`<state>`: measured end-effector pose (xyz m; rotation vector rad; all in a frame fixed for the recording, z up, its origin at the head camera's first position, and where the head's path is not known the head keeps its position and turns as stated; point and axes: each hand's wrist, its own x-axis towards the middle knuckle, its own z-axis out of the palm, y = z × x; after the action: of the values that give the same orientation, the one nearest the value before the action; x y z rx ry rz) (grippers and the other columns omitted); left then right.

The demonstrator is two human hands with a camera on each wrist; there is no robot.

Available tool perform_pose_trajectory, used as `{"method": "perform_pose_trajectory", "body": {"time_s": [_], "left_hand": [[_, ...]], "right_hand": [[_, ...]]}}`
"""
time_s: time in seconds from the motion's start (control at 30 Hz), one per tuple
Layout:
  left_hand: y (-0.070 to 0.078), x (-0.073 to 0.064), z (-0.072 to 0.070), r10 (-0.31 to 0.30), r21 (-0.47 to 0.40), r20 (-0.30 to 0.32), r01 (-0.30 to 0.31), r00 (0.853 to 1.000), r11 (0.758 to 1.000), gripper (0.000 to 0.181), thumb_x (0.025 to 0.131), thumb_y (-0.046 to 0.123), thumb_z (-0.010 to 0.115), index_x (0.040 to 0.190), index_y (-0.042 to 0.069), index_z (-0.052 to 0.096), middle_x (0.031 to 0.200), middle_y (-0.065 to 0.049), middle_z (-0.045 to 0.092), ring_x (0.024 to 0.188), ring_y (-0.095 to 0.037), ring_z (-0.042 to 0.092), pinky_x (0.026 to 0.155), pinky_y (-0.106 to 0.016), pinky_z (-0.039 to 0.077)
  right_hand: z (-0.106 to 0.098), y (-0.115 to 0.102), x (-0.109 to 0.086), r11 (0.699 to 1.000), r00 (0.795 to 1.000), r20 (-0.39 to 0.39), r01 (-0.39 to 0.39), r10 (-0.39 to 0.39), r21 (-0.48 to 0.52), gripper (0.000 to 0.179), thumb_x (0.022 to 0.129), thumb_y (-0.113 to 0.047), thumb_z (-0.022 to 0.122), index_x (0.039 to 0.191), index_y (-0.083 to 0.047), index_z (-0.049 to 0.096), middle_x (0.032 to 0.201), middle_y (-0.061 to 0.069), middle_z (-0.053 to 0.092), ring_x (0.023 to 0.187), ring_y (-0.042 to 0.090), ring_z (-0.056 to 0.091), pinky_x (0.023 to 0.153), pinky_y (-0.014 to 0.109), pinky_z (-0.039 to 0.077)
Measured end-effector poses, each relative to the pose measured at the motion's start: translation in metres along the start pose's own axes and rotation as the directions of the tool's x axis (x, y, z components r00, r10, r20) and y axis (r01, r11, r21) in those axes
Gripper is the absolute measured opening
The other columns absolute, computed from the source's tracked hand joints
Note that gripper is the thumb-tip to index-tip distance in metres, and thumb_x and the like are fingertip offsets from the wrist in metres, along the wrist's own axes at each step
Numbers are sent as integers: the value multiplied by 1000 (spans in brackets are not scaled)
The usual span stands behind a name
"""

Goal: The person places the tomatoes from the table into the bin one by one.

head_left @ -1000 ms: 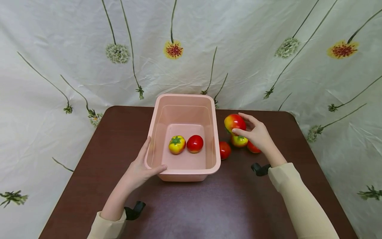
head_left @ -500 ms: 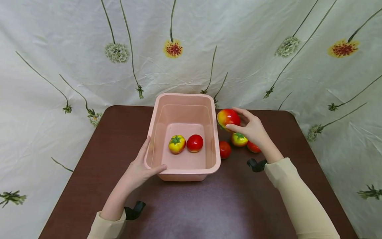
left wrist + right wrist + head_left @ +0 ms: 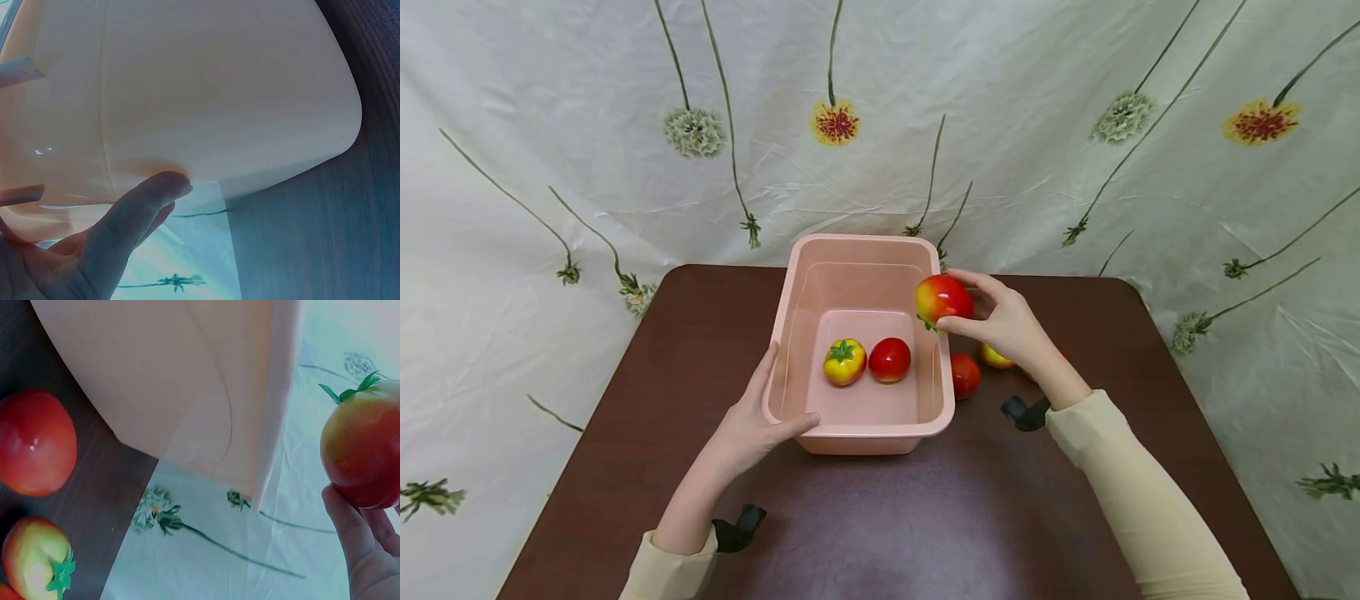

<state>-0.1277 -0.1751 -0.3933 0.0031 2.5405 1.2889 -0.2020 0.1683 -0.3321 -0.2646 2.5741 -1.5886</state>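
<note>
In the head view, my right hand [image 3: 1009, 332] pinches a red-and-yellow tomato [image 3: 943, 300] between thumb and fingers, over the right rim of a pink plastic bin [image 3: 862, 285]. Green leaves show on this tomato [image 3: 362, 440] in the right wrist view. My left hand [image 3: 751, 432] grips the bin's near left corner, thumb across the front rim and fingers along the left side. Inside the bin lie a yellow tomato [image 3: 845, 363] with a green calyx and a red tomato [image 3: 890, 360], side by side on its floor.
Right of the bin, on the dark brown table [image 3: 880, 525], are a red tomato [image 3: 965, 376] and a yellow one [image 3: 996, 357], with another red tomato mostly hidden under my right wrist. A white flowered cloth [image 3: 1022, 108] hangs behind the table.
My right hand has carried the red-and-yellow tomato leftward, from above the other tomatoes to the bin's right rim. My left hand and the bin have stayed in place.
</note>
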Motion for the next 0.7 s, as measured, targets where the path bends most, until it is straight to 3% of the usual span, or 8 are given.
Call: {"method": "perform_pose_trajectory", "body": {"time_s": [0.17,0.4,0.6,0.7], "left_hand": [[-1,0,0,-1,-8,-3,1,1000,1000,116,79,51,77,158,36,-5,165,-16,14,142,-44,33,113,-63,30],[-1,0,0,-1,3,-6,1,1000,1000,115,79,53,77,158,37,-5,165,-16,15,142,-44,33,112,-64,30],[-1,0,0,-2,8,-4,2,1000,1000,115,79,54,76,158,37,-6,165,-15,15,141,-43,34,112,-63,31],[-1,0,0,-4,6,-5,4,1000,1000,115,78,54,77,158,37,-5,165,-16,15,141,-43,35,112,-63,32]], "right_hand": [[8,-5,0,998,999,30,10,-9,-54,72,81,-34,81,145,-21,49,141,1,55,122,23,59,103,42,50],[21,-8,1,983,993,68,102,-93,-152,70,80,-29,83,142,-18,52,141,4,54,121,26,57,101,43,51],[31,-9,2,979,985,118,144,-128,-143,70,79,-25,84,141,-16,54,133,6,57,109,26,55,89,44,54],[34,-8,3,978,983,136,144,-124,-149,70,78,-25,84,140,-15,54,133,5,58,111,25,56,92,43,54]]}}
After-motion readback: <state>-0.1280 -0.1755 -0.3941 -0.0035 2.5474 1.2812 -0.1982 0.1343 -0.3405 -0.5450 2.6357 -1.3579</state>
